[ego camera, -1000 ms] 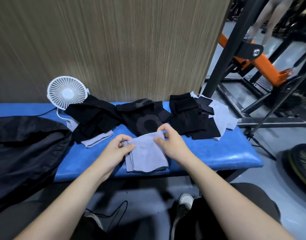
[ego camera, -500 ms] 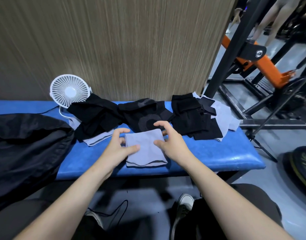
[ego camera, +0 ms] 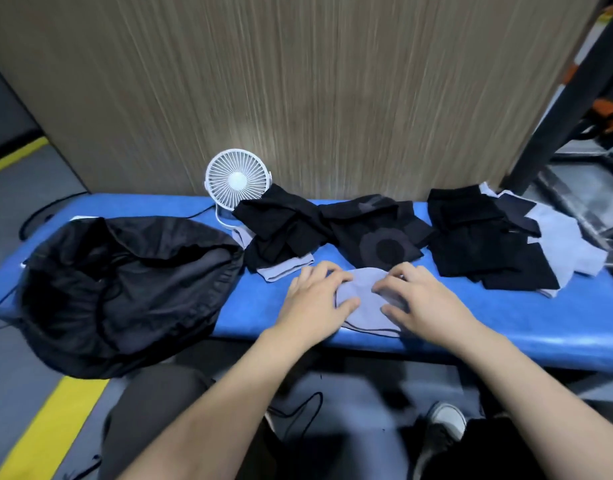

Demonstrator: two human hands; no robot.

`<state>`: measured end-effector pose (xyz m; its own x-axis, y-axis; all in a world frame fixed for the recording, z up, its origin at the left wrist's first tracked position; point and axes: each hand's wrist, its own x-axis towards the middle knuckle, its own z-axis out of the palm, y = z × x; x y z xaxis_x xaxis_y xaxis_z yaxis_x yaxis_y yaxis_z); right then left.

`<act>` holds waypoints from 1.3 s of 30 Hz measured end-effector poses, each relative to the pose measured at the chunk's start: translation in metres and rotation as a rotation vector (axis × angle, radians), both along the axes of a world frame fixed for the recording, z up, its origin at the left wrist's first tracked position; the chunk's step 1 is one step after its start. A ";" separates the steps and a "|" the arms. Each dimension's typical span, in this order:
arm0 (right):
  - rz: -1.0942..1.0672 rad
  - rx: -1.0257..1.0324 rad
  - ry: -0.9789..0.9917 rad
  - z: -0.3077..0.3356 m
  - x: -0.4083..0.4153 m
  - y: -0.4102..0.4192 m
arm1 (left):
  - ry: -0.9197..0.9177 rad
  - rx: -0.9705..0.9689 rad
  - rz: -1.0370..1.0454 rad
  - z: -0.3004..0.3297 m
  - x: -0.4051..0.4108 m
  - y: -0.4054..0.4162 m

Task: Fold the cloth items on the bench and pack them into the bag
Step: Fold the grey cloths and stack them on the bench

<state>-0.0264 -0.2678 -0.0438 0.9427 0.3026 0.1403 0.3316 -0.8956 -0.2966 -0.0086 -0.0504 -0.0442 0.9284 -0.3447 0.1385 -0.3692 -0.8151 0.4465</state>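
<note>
A folded grey cloth (ego camera: 364, 295) lies near the front edge of the blue bench (ego camera: 513, 323). My left hand (ego camera: 315, 301) grips its left side, thumb on top and fingers curled over the far edge. My right hand (ego camera: 424, 304) grips its right side the same way, and the cloth bulges up between them. A black drawstring bag (ego camera: 125, 289) lies open at the bench's left end. Behind the hands are loose black cloths (ego camera: 284, 230), a black piece with a ring pattern (ego camera: 381, 237), and a black pile (ego camera: 482, 247) over grey cloth (ego camera: 568, 244).
A white desk fan (ego camera: 237, 180) stands at the bench's back edge against a wood-grain wall. Another grey cloth (ego camera: 285, 272) pokes out from under the left black pile. Dark gym frame posts (ego camera: 554, 109) rise at the right. My knees and a shoe are below the bench.
Both hands, which hovered beside the flat cloth half a second ago, have closed in on it from both sides. The view has swung left, showing more of the bag.
</note>
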 end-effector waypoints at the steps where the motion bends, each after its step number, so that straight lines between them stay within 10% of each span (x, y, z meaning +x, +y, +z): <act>1: -0.011 0.011 -0.008 0.001 0.000 0.001 | -0.072 0.027 0.008 0.001 0.003 0.006; 5: -0.060 0.091 -0.058 0.010 0.000 0.005 | -0.290 0.247 0.216 0.001 0.023 0.044; 10: -0.059 0.128 -0.033 0.013 -0.002 0.007 | -0.146 0.343 0.354 0.003 0.041 0.071; 23: -0.067 0.172 0.023 0.019 -0.003 0.013 | -0.207 0.251 0.447 0.003 0.050 0.070; 34: -0.017 0.267 -0.062 0.021 0.000 0.030 | -0.488 -0.491 0.486 0.067 0.030 0.062; 39: -0.045 0.630 0.103 0.029 0.005 0.061 | -0.410 -0.787 0.419 0.072 0.034 0.063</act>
